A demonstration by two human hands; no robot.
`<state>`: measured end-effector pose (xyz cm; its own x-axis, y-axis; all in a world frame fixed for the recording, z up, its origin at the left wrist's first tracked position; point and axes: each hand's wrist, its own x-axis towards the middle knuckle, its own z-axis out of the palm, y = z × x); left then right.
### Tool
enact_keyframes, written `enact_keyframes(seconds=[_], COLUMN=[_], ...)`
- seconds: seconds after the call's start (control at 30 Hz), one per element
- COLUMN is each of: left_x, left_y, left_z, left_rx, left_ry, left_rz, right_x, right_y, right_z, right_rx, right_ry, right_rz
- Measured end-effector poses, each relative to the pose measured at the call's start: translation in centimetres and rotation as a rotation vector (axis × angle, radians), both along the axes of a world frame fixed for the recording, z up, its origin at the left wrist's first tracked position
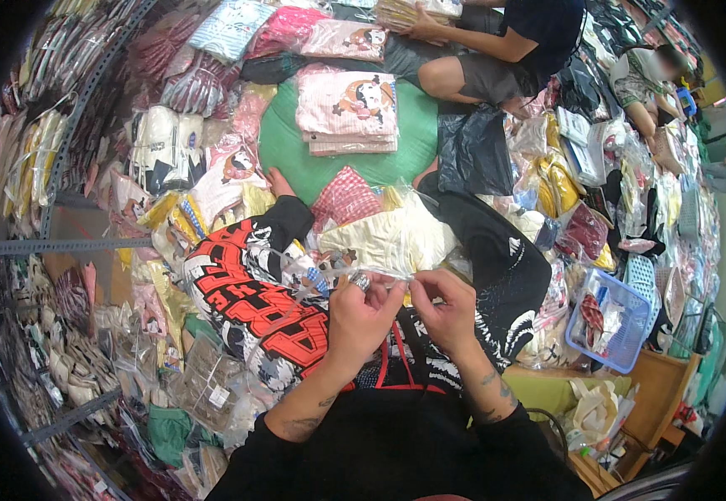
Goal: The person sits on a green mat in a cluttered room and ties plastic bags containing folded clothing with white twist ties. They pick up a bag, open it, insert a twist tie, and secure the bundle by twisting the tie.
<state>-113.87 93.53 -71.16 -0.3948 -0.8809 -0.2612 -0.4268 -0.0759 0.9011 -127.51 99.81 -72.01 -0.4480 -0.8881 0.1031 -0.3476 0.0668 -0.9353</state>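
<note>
Across my lap lies a cream, ruffled garment (396, 238) in a clear plastic bag, its top edge drawn toward me. Thumb and fingers of my left hand (365, 316), which wears a ring, pinch the bag's edge (392, 273). Close beside it, my right hand (444, 307) is closed on the same edge. A red-and-white gingham piece (345, 196) lies just beyond the cream garment. Farther out, a stack of bagged pink printed garments (346, 104) rests on a green sack (284, 134) between my feet.
Metal shelving (87, 245) full of bagged clothes lines the left. A blue plastic basket (604, 355) stands at right among heaped packages. Beyond the sack, a seated person's hand (423, 29) is on a bagged stack; another person (643, 83) sits far right.
</note>
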Motion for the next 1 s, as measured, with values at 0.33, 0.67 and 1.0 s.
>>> enact_keyframes(seconds=[0.33, 0.67, 1.0], left_x=[-0.4, -0.4, 0.2], left_y=[-0.6, -0.8, -1.4], left_z=[1.9, 2.1, 0.0], left_rx=[-0.296, -0.391, -0.361], left_ry=[0.233, 0.217, 0.120], left_rz=[-0.094, -0.129, -0.258], right_x=[1.4, 1.0, 0.1], right_y=[0.5, 1.2, 1.0], right_z=[0.0, -0.2, -0.7], right_rx=[-0.051, 0.061, 0.212], right_ry=[-0.263, -0.519, -0.033], right_rz=[-0.065, -0.010, 0.161])
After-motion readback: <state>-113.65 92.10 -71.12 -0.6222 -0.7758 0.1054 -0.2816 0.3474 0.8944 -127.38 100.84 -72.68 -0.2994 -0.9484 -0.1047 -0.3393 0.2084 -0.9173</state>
